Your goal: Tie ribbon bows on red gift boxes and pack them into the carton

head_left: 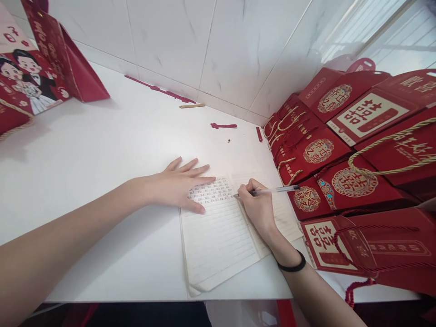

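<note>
A lined notebook (218, 245) lies open near the front edge of the white table, with rows of small handwriting at the top of its left page. My left hand (173, 186) rests flat across that page's upper left, fingers spread, holding nothing. In my right hand (257, 206) a clear pen (277, 189) with a dark end is gripped. Its tip touches or hovers just over the right end of the lowest written row; I cannot tell which. The right hand covers part of the right page.
Red gift bags and boxes (318, 150) crowd the right side, close to my right hand. More red bags (64, 63) stand at the far left. Along the tiled wall (231, 54) lie dark red strips (160, 89), a wooden stick (192, 106) and a small red piece (224, 126).
</note>
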### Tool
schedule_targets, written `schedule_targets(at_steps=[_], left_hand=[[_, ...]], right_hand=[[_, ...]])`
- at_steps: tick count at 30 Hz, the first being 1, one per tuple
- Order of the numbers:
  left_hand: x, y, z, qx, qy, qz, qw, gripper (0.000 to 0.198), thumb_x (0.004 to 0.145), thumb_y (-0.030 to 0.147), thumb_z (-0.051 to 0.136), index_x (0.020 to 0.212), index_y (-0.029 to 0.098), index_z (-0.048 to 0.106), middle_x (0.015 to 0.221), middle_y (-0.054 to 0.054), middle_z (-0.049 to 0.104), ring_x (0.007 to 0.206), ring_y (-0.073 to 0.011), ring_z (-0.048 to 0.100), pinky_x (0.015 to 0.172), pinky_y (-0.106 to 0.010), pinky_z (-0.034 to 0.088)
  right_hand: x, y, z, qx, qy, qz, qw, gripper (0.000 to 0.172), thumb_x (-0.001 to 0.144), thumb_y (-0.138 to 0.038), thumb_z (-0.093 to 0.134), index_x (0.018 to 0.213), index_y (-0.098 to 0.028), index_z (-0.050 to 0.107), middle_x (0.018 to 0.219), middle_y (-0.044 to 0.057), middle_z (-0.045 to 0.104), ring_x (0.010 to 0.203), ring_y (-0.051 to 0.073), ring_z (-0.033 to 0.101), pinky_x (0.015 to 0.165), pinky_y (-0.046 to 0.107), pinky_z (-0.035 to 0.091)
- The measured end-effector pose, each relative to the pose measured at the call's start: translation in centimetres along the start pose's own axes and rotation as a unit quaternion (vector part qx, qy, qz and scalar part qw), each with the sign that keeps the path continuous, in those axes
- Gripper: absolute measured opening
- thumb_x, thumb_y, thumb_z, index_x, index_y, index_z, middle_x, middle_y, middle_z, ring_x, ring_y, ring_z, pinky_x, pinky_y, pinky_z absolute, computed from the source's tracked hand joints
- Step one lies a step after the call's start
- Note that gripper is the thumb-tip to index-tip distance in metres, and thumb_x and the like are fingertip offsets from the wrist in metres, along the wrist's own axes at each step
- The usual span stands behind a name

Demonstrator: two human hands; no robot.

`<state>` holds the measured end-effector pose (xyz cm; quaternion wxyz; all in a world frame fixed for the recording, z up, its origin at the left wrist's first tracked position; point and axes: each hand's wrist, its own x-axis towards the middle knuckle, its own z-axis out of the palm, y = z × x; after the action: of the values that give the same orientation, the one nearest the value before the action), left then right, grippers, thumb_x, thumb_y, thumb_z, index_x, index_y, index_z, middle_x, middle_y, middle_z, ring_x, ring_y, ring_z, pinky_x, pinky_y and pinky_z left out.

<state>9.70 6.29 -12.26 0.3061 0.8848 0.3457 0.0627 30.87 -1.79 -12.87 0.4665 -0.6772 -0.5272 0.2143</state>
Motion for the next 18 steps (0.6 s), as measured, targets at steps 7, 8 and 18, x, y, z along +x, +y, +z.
schedule_targets(at_steps=[7, 8, 18], left_hand=[[0.0, 0.3, -0.2, 0.009, -0.003, 0.001, 1.0, 0.079, 0.057, 0.066, 0.068, 0.129, 0.04, 0.05, 0.149, 0.003, 0.031, 0.142, -0.0349, 0.01, 0.113, -0.052, -0.005], [-0.1, 0.4, -0.2, 0.011, -0.004, -0.001, 1.0, 0.08, 0.057, 0.066, 0.069, 0.129, 0.04, 0.05, 0.149, 0.003, 0.031, 0.142, -0.0352, 0.01, 0.113, -0.052, -0.005], [-0.5, 1.1, -0.8, 0.09, -0.075, 0.007, 0.993, 0.086, 0.07, 0.073, 0.051, 0.143, 0.036, 0.025, 0.155, -0.001, 0.006, 0.143, -0.0332, -0.004, 0.11, -0.055, -0.009]], right_hand=[[0.0, -0.3, 0.0, -0.003, 0.009, -0.012, 1.0, 0.03, 0.067, -0.03, 0.049, 0.052, -0.022, 0.023, 0.051, -0.006, 0.023, 0.049, 0.01, 0.025, 0.044, 0.022, 0.024], [0.1, -0.2, 0.0, 0.003, 0.01, -0.009, 1.0, 0.03, 0.067, -0.03, 0.049, 0.052, -0.022, 0.024, 0.05, -0.006, 0.024, 0.049, 0.01, 0.026, 0.045, 0.022, 0.025], [0.1, -0.1, 0.1, 0.039, 0.0, 0.013, 0.999, 0.029, 0.065, -0.031, 0.051, 0.05, -0.021, 0.028, 0.046, -0.007, 0.028, 0.047, 0.009, 0.028, 0.043, 0.021, 0.025]])
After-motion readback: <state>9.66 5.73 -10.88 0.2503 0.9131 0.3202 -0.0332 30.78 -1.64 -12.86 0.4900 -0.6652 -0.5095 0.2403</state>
